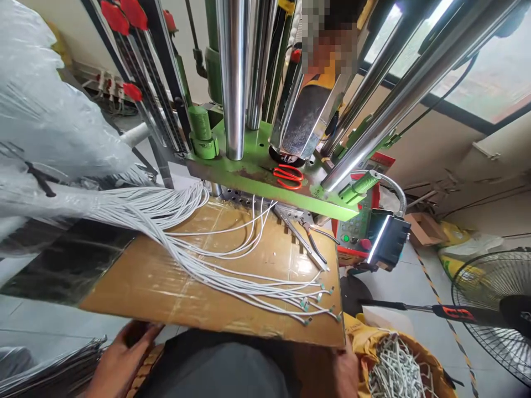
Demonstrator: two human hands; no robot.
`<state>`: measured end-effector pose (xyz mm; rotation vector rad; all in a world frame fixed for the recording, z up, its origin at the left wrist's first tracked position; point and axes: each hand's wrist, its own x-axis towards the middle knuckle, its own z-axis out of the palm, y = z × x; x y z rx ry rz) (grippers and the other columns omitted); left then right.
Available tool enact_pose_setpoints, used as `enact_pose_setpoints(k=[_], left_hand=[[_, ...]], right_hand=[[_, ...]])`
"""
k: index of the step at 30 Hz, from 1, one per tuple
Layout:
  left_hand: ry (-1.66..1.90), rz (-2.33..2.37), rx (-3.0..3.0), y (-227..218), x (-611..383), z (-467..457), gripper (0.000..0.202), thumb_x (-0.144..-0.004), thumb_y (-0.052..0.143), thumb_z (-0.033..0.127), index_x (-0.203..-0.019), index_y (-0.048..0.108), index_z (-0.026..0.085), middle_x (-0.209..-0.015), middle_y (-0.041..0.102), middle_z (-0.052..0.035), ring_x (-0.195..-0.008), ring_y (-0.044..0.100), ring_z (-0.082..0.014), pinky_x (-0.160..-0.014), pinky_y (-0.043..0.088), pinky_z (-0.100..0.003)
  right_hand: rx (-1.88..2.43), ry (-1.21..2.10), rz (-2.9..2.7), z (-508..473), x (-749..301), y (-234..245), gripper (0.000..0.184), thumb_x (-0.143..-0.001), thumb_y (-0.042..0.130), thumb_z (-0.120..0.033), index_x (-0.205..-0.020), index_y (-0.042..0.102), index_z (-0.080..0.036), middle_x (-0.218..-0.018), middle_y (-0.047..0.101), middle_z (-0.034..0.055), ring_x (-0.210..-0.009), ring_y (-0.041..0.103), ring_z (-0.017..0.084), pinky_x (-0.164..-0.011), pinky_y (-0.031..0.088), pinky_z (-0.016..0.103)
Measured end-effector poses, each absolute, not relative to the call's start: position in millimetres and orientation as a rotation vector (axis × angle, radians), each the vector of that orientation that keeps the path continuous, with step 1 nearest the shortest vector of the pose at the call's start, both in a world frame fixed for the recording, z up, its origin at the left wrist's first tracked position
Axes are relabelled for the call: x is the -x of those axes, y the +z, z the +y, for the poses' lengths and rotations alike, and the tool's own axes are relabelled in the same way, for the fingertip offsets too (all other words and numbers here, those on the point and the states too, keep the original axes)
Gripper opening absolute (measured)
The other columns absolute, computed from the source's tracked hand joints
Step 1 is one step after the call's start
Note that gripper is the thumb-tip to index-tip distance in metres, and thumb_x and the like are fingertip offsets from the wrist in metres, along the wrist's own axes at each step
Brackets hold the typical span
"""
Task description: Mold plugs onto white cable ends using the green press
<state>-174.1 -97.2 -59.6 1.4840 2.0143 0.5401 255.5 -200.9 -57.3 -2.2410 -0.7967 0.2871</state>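
Left hand (118, 356), right hand (346, 371) at glossy cardboard (136, 287) edge | thin white cables (232, 276) fanned

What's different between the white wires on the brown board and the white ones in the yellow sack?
The wires on the board lie long and stretched out, fanning across the brown board; the wires in the sack sit in a jumbled heap inside the yellow sack. The wires on the board end in small green-tipped fittings, while none show on the wires in the sack. Both are thin and white.
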Motion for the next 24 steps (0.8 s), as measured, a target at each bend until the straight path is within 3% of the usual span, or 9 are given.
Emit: enact_pose_setpoints(k=[2,4,6,8,10,14,17,22,24], left_hand=[[0.626,1.823,-1.696,-54.2,165.4,-108.2,0.020,-0.084,0.057,0.040,-0.082,0.070,0.026,-0.077,0.076,0.0024,-0.068,0.071,-0.0197,-0.060,0.057,-0.024],[0.789,1.499,-2.108,-42.6,152.9,-103.0,0.014,-0.083,0.061,0.032,-0.091,0.072,0.027,-0.089,0.076,0.0019,-0.080,0.071,-0.0183,-0.075,0.056,-0.023],[0.845,1.219,-2.500,-28.4,136.0,-80.0,0.031,-0.086,0.060,0.022,-0.117,0.065,0.025,-0.115,0.070,-0.0027,-0.108,0.063,-0.0214,-0.099,0.046,-0.031],[0.730,1.134,-2.731,-15.0,115.7,-46.6,0.039,-0.090,0.054,0.020,-0.129,0.056,0.021,-0.130,0.060,-0.0081,-0.123,0.052,-0.0258,-0.106,0.035,-0.040],[0.539,1.052,-2.818,-3.8,94.7,-13.9,0.035,-0.094,0.048,0.020,-0.128,0.055,0.020,-0.122,0.064,-0.0101,-0.114,0.056,-0.0249,-0.102,0.035,-0.042],[0.300,0.897,-2.724,15.8,62.2,28.1,0.021,-0.092,0.046,0.019,-0.098,0.066,0.017,-0.089,0.066,-0.0078,-0.086,0.059,-0.0216,-0.086,0.039,-0.036],[0.270,0.936,-2.309,33.0,50.4,47.3,0.010,-0.082,0.055,0.020,-0.080,0.064,0.016,-0.076,0.062,-0.0026,-0.071,0.056,-0.0165,-0.068,0.039,-0.026],[0.187,0.962,-1.907,53.8,45.3,74.7,0.036,-0.077,0.056,0.027,-0.109,0.066,0.016,-0.067,0.056,0.0039,-0.055,0.043,-0.0102,-0.053,0.029,-0.021],[0.055,0.932,-1.854,54.3,45.9,80.9,0.032,-0.079,0.052,0.031,-0.100,0.070,0.015,-0.060,0.051,0.0037,-0.050,0.037,-0.0096,-0.050,0.025,-0.022]], right_hand=[[2.206,0.145,-0.821,-199.0,-266.8,-45.3,0.037,-0.087,0.056,-0.049,-0.107,0.067,-0.020,-0.096,0.072,0.0068,-0.081,0.067,0.023,-0.070,0.055,0.033],[2.058,-0.018,-1.093,-186.6,-263.2,-30.4,0.032,-0.086,0.059,-0.042,-0.105,0.069,-0.019,-0.093,0.073,0.0077,-0.079,0.067,0.023,-0.072,0.054,0.034],[1.826,-0.082,-1.597,-163.2,-245.0,-17.7,0.026,-0.087,0.059,-0.029,-0.111,0.067,-0.021,-0.102,0.072,0.0077,-0.092,0.066,0.023,-0.083,0.052,0.035],[1.662,-0.054,-2.068,-132.5,-220.8,-10.6,0.038,-0.089,0.055,-0.020,-0.126,0.059,-0.024,-0.123,0.066,0.0071,-0.115,0.058,0.025,-0.095,0.046,0.039],[1.590,-0.081,-2.308,-101.4,-202.4,-8.3,0.044,-0.090,0.049,-0.015,-0.133,0.053,-0.023,-0.130,0.061,0.0076,-0.122,0.053,0.025,-0.099,0.041,0.042],[1.647,-0.176,-2.185,-64.6,-197.9,-0.2,0.036,-0.092,0.047,-0.013,-0.128,0.055,-0.017,-0.098,0.071,0.0074,-0.098,0.062,0.022,-0.097,0.040,0.044],[1.664,-0.184,-1.935,-66.7,-204.1,13.3,0.036,-0.091,0.055,-0.019,-0.127,0.054,-0.017,-0.099,0.069,0.0079,-0.099,0.059,0.022,-0.097,0.041,0.044],[1.632,-0.044,-1.683,-88.4,-201.2,18.2,0.034,-0.088,0.058,-0.014,-0.122,0.057,-0.019,-0.107,0.066,0.0091,-0.103,0.058,0.020,-0.091,0.046,0.037],[1.629,0.058,-1.633,-94.7,-197.5,13.0,0.032,-0.088,0.058,-0.014,-0.120,0.059,-0.020,-0.106,0.066,0.0085,-0.101,0.059,0.020,-0.090,0.047,0.035]])
